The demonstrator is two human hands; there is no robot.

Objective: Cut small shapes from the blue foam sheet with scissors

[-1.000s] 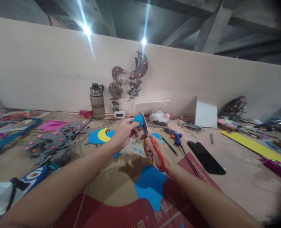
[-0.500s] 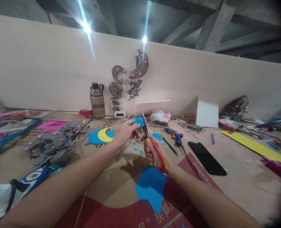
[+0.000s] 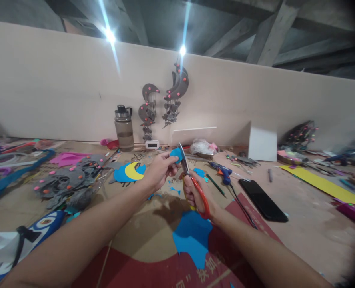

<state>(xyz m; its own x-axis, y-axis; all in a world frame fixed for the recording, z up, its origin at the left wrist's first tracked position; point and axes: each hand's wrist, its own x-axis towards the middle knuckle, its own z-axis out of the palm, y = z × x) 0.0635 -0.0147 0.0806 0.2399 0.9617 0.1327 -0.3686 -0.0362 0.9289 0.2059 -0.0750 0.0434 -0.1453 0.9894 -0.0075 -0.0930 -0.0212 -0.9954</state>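
Between the thumb and fingers of my left hand (image 3: 162, 171) is a small blue felt-like piece (image 3: 175, 154). My right hand (image 3: 197, 195) is closed around the red and yellow handles of a pair of scissors (image 3: 184, 159), whose blades point up along the right edge of that piece. Below my hands a larger blue sheet (image 3: 193, 236) with cut edges lies on the cardboard (image 3: 135, 236). Small blue scraps (image 3: 174, 191) are scattered just beyond it. To the left of my left hand, a yellow crescent (image 3: 133, 171) rests on a blue cut shape (image 3: 120, 175).
A hot glue gun (image 3: 224, 173), a dark green pencil (image 3: 216, 186) and a black phone (image 3: 263, 200) lie to the right. Grey felt pieces with pink beads (image 3: 62, 180) are heaped at left. A water bottle (image 3: 124, 130) stands by the wall, near hanging grey crescent ornaments (image 3: 177, 86).
The whole view has shifted very slightly. Both hands, the blue piece and the scissors keep almost the same position.
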